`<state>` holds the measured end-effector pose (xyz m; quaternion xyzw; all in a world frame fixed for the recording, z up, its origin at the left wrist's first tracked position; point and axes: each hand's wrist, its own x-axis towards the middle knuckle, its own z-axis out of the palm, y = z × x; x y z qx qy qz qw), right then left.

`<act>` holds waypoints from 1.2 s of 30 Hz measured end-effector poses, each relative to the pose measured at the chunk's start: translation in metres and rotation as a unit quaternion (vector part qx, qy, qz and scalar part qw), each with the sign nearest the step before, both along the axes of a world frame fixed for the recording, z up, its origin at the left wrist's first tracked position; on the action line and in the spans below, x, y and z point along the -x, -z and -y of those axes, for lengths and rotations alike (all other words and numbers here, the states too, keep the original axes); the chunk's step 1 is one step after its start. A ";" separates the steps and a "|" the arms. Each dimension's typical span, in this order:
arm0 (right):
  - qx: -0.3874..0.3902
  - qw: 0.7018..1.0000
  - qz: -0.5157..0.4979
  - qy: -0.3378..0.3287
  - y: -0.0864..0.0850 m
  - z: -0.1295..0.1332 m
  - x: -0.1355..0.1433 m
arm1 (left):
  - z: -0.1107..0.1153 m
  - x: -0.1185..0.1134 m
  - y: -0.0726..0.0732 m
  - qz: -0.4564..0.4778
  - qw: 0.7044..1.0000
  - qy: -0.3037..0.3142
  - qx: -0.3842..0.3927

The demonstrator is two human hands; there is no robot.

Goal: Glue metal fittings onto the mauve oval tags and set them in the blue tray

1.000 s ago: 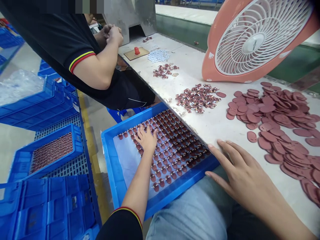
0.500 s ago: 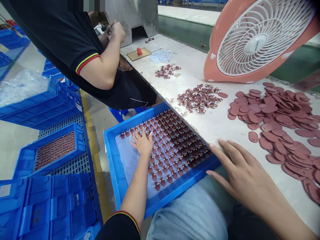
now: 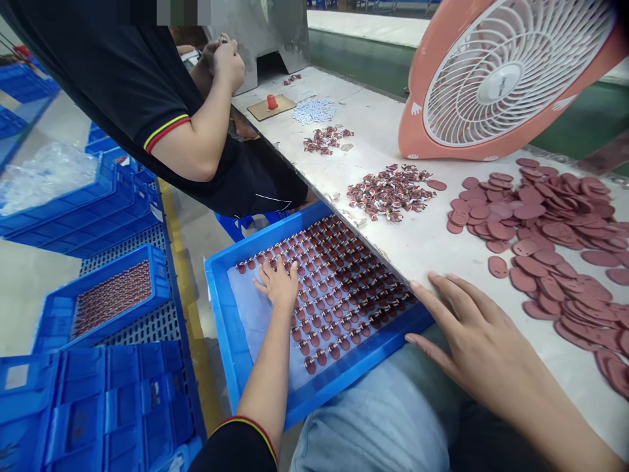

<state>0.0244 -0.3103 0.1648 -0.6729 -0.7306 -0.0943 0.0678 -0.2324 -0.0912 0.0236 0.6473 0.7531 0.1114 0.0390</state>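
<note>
My left hand [image 3: 279, 283] is over the blue tray [image 3: 223, 328], fingers spread, at the left ends of the rows of small brown figure pieces [image 3: 339, 301]. Those pieces lie in neat lines on a pale sheet [image 3: 246, 321] inside the tray. Whether the fingertips press on a piece is hard to see. At the table's near edge rests my right hand [image 3: 466, 321], fingers extended and nothing in it. To its right, flat reddish-brown ovals [image 3: 555, 229] are heaped on the white table [image 3: 383, 144]. Beyond it sits a pile of small figure pieces [image 3: 390, 192].
A pink fan [image 3: 496, 85] stands at the table's back. To the left sits a co-worker [image 3: 196, 131] with both hands together. Pale blue bits [image 3: 314, 111] and a red cup-like piece [image 3: 272, 101] lie farther off. Blue crates [image 3: 118, 400] stack at the left.
My left hand has barely shifted, its fingers drawn slightly closer together. The co-worker's hands have changed position. My right hand stays where it was.
</note>
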 end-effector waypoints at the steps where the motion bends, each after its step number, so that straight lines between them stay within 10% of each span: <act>1: -0.001 1.000 0.000 0.000 0.000 0.000 0.000 | 0.000 0.001 0.000 -0.001 1.000 -0.001 -0.001; 36: -0.008 1.000 0.011 -0.009 0.000 0.000 0.000 | 0.003 0.041 0.001 -0.013 0.999 -0.029 -0.008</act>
